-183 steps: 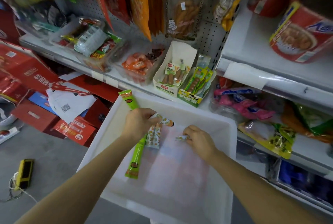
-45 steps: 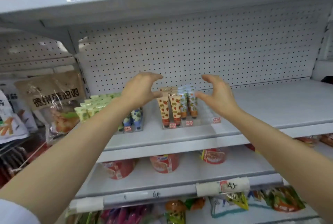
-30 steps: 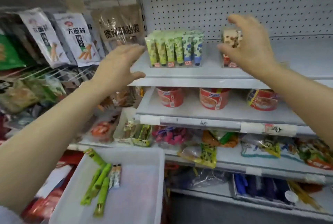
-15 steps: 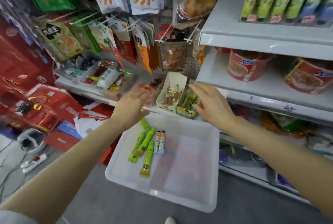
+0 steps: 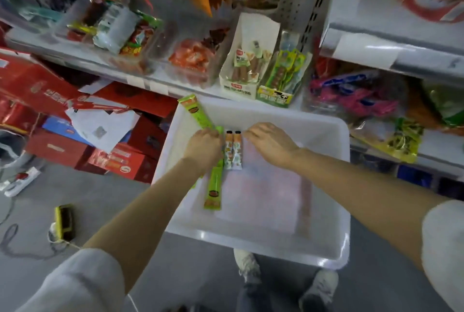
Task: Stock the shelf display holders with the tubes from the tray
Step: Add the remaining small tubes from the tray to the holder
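Step in hand, by my reading: pickup of the next batch of tubes from the white tray [image 5: 334, 213]. Left hand [image 5: 204, 147] sits over the green tubes [image 5: 214, 187] at the tray's 9 o'clock side, fingers curled down onto them; whether it already grips one I cannot tell, the fingertips being hidden. Right hand [image 5: 270, 142] hovers just right of the two small orange tubes [image 5: 234, 151], fingers loosely bent toward their black caps, holding nothing visible. The orange pair lies side by side, touching, between the two hands. One further green tube [image 5: 197, 114] leans over the tray rim at 11 o'clock. Next move calls for a pinch on the orange pair and a closed grip on the green ones, then a lift straight up. Room: the tray's 3 o'clock half is free for the right hand; at 12 o'clock the shelf edge [image 5: 160, 83] and the snack display boxes [image 5: 251, 70] stand close, so the lift must clear those.
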The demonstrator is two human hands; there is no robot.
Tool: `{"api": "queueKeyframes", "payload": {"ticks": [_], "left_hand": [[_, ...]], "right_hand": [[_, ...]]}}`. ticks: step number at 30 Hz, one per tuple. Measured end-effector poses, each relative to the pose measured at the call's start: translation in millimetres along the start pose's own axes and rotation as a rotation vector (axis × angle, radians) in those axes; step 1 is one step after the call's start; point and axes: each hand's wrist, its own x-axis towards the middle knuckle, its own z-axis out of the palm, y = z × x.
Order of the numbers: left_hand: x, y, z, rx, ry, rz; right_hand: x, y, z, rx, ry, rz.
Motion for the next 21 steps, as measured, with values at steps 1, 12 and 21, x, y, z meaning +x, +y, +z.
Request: {"api": "queueKeyframes", "payload": {"ticks": [1, 12, 21], "left_hand": [[2, 5, 9, -0.029, -0.024, -0.024], [3, 29, 60, -0.217, 0.042, -0.244], [11, 32, 62, -0.348, 0.196, -0.389]], "right_hand": [[2, -2, 8, -0.003, -0.028, -0.02], [29, -15, 52, -0.136, -0.042, -0.166], [2, 0, 62, -0.23, 0.03, -0.059]]}}
